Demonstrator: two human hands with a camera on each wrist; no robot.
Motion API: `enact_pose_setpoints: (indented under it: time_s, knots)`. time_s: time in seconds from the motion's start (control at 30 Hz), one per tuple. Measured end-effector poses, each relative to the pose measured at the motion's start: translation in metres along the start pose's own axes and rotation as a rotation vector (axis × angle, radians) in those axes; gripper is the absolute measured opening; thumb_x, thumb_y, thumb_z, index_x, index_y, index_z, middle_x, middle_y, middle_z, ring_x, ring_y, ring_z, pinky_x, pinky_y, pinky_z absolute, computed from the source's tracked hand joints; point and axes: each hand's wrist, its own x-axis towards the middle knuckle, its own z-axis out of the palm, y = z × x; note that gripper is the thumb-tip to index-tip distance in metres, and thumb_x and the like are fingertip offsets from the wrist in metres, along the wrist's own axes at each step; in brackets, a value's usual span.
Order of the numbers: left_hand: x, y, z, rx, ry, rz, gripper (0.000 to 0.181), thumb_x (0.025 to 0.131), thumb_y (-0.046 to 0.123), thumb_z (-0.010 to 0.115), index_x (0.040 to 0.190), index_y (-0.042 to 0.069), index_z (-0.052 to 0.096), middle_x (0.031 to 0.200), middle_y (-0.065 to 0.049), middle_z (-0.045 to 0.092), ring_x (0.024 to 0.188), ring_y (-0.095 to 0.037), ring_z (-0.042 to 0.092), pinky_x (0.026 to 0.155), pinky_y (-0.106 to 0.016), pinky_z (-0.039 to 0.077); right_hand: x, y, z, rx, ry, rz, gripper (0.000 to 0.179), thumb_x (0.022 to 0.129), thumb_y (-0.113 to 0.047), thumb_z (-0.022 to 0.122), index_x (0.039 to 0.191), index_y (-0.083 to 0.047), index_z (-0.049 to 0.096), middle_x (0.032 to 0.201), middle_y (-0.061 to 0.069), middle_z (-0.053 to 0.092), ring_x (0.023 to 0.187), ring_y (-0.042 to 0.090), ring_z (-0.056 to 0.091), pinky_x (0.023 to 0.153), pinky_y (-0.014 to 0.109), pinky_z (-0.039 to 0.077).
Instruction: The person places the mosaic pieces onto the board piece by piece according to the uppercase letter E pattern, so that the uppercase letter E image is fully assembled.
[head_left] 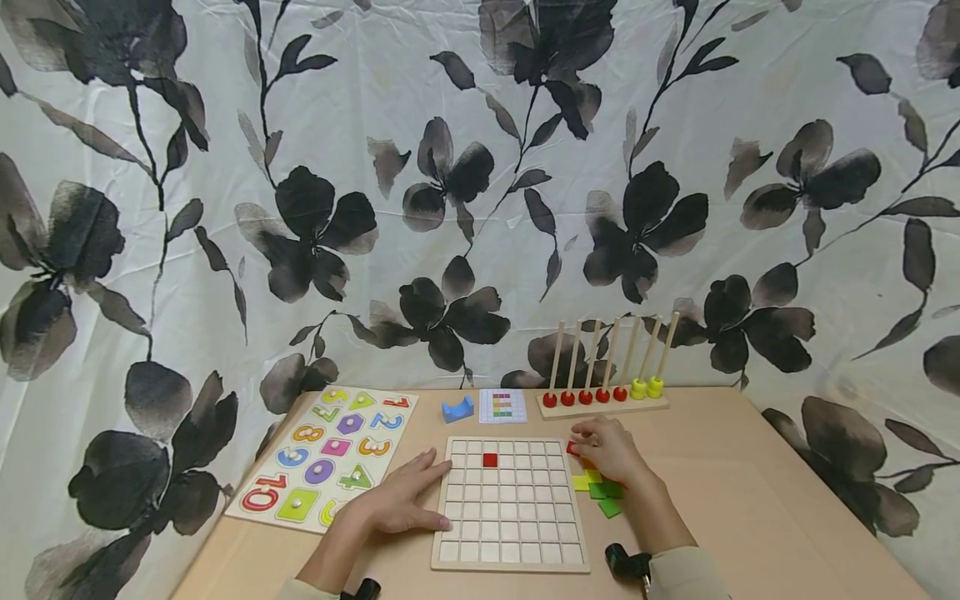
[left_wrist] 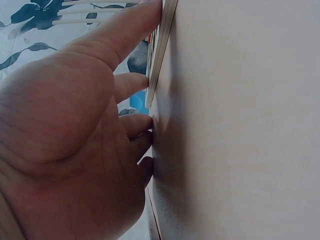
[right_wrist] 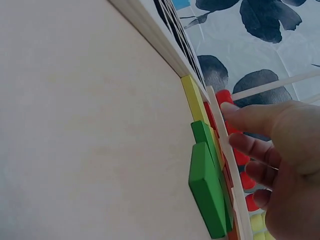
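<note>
Wooden and gridded, the board (head_left: pixel 517 512) bears one red tile (head_left: pixel 490 460) and meets the spread left hand (head_left: pixel 401 493), whose palm only the left wrist view shows. Whether the right hand (head_left: pixel 611 450) pinches anything above the loose tiles (head_left: pixel 581 483) cannot be told; its wrist view reveals green tiles (right_wrist: pixel 205 177) overlapping. Pale tabletop (head_left: pixel 750 500) meets flower-printed cloth (head_left: pixel 450 83) behind.

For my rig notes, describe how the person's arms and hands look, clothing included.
The left hand and right hand are bare, without gloves. Beige sleeves stop short of the wrists; a small black device shows beside each sleeve.
</note>
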Motion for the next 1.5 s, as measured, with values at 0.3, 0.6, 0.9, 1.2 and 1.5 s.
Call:
enact_pose_setpoints:
  time_s: [0.3,0.6,0.9,1.2,1.5]
  knots:
    - [0.0010,-0.0015,0.0000,0.005,0.002,0.004,0.095,0.083,0.055,0.082,0.160,0.015,0.042,0.171,-0.024,0.022,0.160,-0.044,0.018,0.125,-0.069,0.019,-0.0001,0.0022,0.0059,-0.093,-0.010,-0.006,0.022,0.093,-0.016,0.078,0.115,-0.016,0.080,0.101,-0.002,0.067,0.095,0.021,0.047,0.080,0.043,0.028]
    - [0.0007,-0.0004,-0.0002,-0.006,-0.004,-0.007,0.095,0.084,0.054,0.083,0.160,0.016,0.042,0.172,-0.023,0.021,0.160,-0.044,0.017,0.125,-0.069,0.019,-0.0010,0.0009,0.0072,-0.116,-0.018,-0.003,0.024,0.094,-0.016,0.077,0.118,-0.018,0.080,0.098,-0.004,0.065,0.093,0.020,0.045,0.081,0.045,0.025]
    - [-0.0006,0.0005,-0.0001,0.003,-0.001,-0.004,0.095,0.083,0.054,0.083,0.160,0.015,0.042,0.171,-0.023,0.021,0.160,-0.044,0.018,0.125,-0.069,0.019,-0.0006,0.0025,0.0081,-0.136,-0.042,-0.003,0.019,0.096,-0.016,0.075,0.112,-0.024,0.078,0.094,-0.005,0.062,0.090,0.019,0.045,0.082,0.046,0.026]
    - [0.0004,-0.0016,0.0001,0.002,-0.003,-0.016,0.095,0.083,0.056,0.082,0.160,0.018,0.042,0.172,-0.021,0.021,0.160,-0.044,0.017,0.125,-0.069,0.019,0.0002,-0.0003,0.0072,-0.104,-0.025,0.013,0.015,0.093,-0.016,0.078,0.108,-0.021,0.074,0.092,-0.004,0.065,0.093,0.021,0.048,0.085,0.048,0.027]
    - [0.0000,-0.0016,0.0002,-0.005,-0.006,-0.021,0.096,0.083,0.056,0.082,0.160,0.017,0.042,0.172,-0.021,0.021,0.160,-0.043,0.017,0.125,-0.068,0.018,0.0010,-0.0050,0.0052,-0.105,0.012,0.015,0.018,0.090,-0.012,0.081,0.105,-0.018,0.075,0.087,-0.005,0.067,0.082,0.016,0.057,0.084,0.045,0.029]
